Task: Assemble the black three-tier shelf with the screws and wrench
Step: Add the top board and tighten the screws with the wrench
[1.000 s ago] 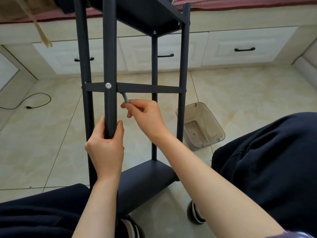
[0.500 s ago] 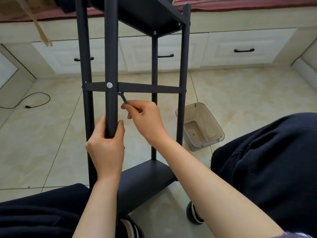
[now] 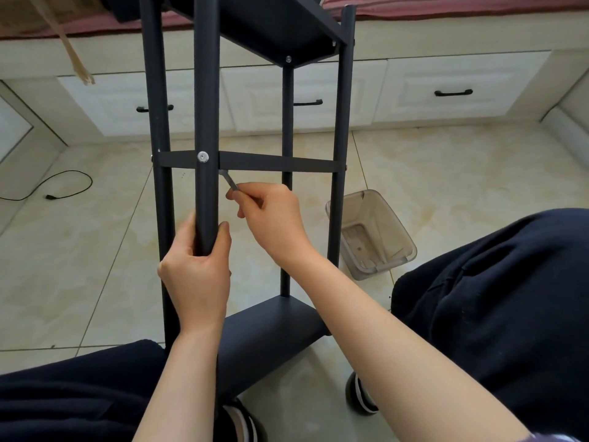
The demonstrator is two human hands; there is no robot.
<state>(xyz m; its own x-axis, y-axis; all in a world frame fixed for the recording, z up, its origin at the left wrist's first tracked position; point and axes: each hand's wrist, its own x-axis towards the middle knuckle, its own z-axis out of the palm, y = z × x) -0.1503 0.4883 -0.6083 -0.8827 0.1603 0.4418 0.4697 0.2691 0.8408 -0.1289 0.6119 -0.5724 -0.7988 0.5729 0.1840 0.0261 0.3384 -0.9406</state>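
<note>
The black shelf frame [image 3: 341, 129] stands upright on the floor between my legs, with one tier at the top and another [image 3: 274, 327] low down. My left hand [image 3: 196, 272] grips the nearest black post [image 3: 206, 106] from below. A silver screw head [image 3: 202, 156] shows on that post where the thin cross bar [image 3: 280, 161] meets it. My right hand [image 3: 271, 215] pinches a small grey wrench [image 3: 230, 181], whose tip reaches up behind the post just under the cross bar.
A clear plastic bin [image 3: 371, 232] lies tilted on the tiled floor right of the frame. White drawers with black handles [image 3: 452, 92] line the back. A black cable [image 3: 60, 186] lies on the floor at left. My dark-trousered legs flank the shelf.
My right hand has turned the wrench slightly, its handle shifting up and right under the cross bar. My left hand keeps its grip on the post.
</note>
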